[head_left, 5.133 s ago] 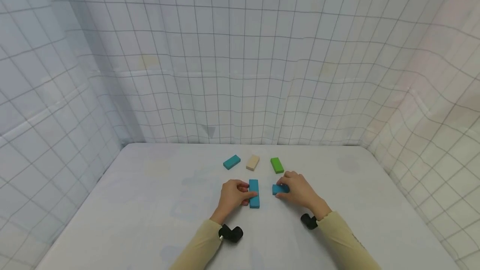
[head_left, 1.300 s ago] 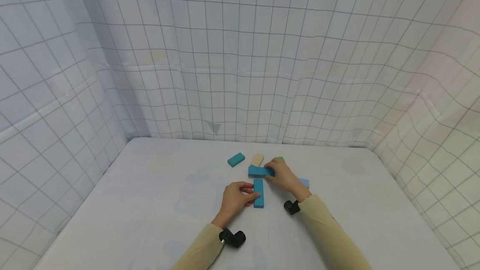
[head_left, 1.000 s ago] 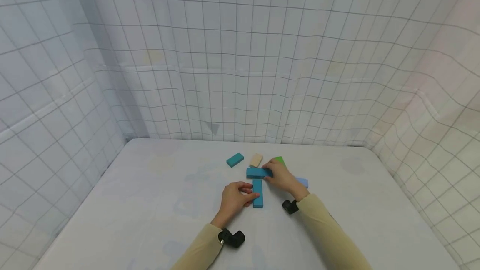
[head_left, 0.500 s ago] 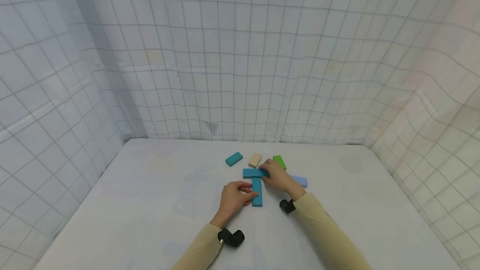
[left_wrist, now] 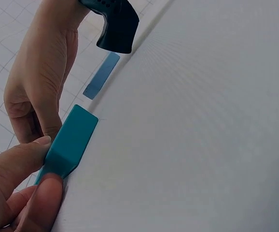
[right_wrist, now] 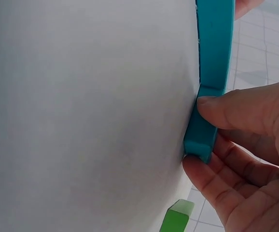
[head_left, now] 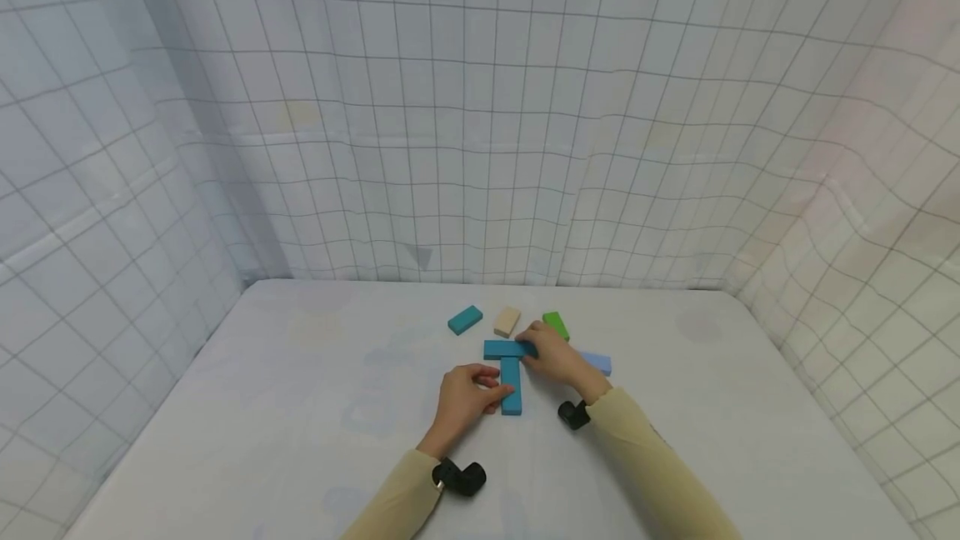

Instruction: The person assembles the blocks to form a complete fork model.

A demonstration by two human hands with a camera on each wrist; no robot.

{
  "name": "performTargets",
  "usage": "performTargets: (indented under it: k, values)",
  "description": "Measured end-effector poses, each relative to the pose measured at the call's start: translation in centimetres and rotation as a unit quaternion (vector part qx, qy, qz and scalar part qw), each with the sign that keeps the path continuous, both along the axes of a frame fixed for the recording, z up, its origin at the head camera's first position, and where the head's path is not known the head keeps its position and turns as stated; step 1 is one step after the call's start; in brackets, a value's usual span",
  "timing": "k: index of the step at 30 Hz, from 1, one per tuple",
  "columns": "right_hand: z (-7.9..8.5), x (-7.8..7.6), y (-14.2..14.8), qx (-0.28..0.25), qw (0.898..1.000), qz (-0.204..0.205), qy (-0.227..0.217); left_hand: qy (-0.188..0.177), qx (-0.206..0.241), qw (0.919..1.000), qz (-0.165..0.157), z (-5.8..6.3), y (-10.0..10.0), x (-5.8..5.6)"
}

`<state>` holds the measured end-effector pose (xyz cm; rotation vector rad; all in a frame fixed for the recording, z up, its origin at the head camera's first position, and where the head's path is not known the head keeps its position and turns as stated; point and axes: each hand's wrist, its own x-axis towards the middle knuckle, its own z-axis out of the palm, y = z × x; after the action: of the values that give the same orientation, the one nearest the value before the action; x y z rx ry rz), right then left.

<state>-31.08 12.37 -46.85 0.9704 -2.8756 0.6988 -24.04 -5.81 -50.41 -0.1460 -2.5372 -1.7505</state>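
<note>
Two blue rectangular blocks lie in a T on the white table. My left hand (head_left: 462,394) pinches the stem block (head_left: 511,400), thumb on its top and fingers along its left side. Across the stem's far end lies the crossbar block (head_left: 501,349), and my right hand (head_left: 557,357) grips its right end. In the right wrist view, thumb and fingertips (right_wrist: 197,166) close around that end, and the two blocks meet edge to edge. The left wrist view shows the left fingers (left_wrist: 45,200) on a teal-looking block (left_wrist: 72,140), with the right hand (left_wrist: 43,72) beyond.
Behind the T lie a teal block (head_left: 465,320), a cream block (head_left: 507,322) and a green block (head_left: 556,325). A light-blue block (head_left: 597,362) sits beside the right wrist, partly hidden by it. Gridded white curtains (head_left: 465,148) stand at the back and sides.
The right hand has carried its blue block from the stem's right side to its far end, turned crosswise, then drawn it slightly nearer against the stem. The left hand keeps its place.
</note>
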Motion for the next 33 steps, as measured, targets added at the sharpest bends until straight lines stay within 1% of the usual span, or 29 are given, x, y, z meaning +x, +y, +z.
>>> performTargets:
  k: [8,20,25,33]
  values:
    - [-0.1,0.09,0.02,-0.006,1.0,0.011,0.001,-0.003,0.003,1.0,0.003,-0.17,-0.11,0.13]
    - [-0.47,-0.1,0.31,-0.003,1.0,0.018,-0.004,-0.004,-0.012,0.9999,0.008,-0.27,0.06,0.18]
    - [-0.41,-0.02,0.38,-0.001,1.0,0.017,0.002,0.005,-0.023,0.9997,0.004,-0.31,0.06,0.06]
    - [-0.12,-0.02,0.34,-0.002,1.0,0.02,0.005,0.009,-0.015,0.9998,-0.004,-0.19,0.05,-0.16]
